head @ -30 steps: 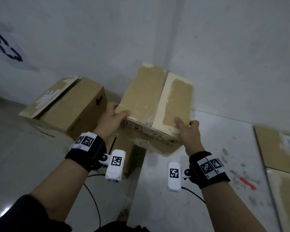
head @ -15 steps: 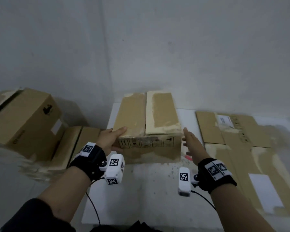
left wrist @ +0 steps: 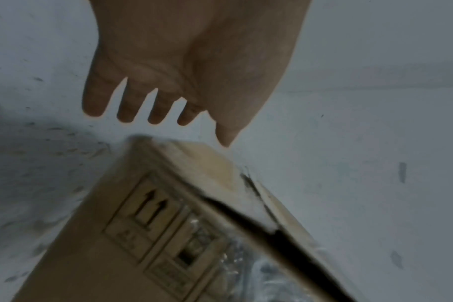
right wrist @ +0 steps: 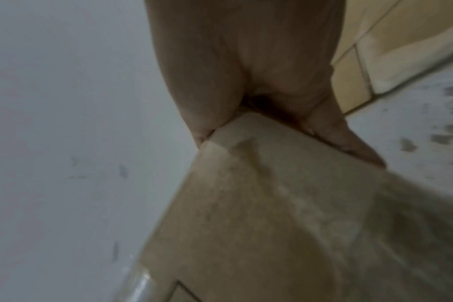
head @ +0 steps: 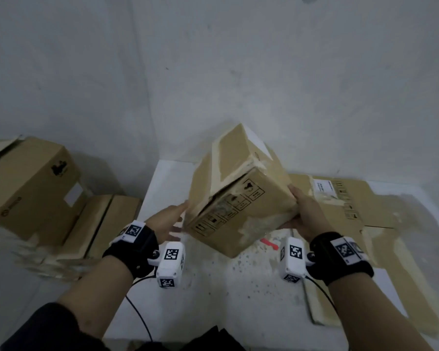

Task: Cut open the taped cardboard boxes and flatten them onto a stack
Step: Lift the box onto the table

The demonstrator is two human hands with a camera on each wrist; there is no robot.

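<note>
- While the box (head: 238,198) tilts on one lower corner above the middle of the white table (head: 213,300), we hold it from the right with our right hand (head: 306,214); in the right wrist view the thumb and fingers (right wrist: 349,141) curl round the box's corner, thumb on one face, fingers on the adjoining one.
- Our left hand (head: 166,221) sits just beside the box's left edge; in the left wrist view its fingers (left wrist: 127,108) are spread and straight, holding nothing, and the thumb tip lies at the box's top corner, though we cannot tell whether it touches.
- We see the box's flaps shut, with pale tape residue along the seams and printed handling symbols on the face towards us.
- Flattened cardboard (head: 352,198) lies along the right side of the table, reaching from the far edge towards the near right corner.
- A small red tool (head: 269,243) lies on the table just under the box's raised right side, partly hidden.
- Off the table's left edge stand another closed box (head: 28,188) and a lower one (head: 104,221) beside it, against the wall (head: 213,72).
</note>
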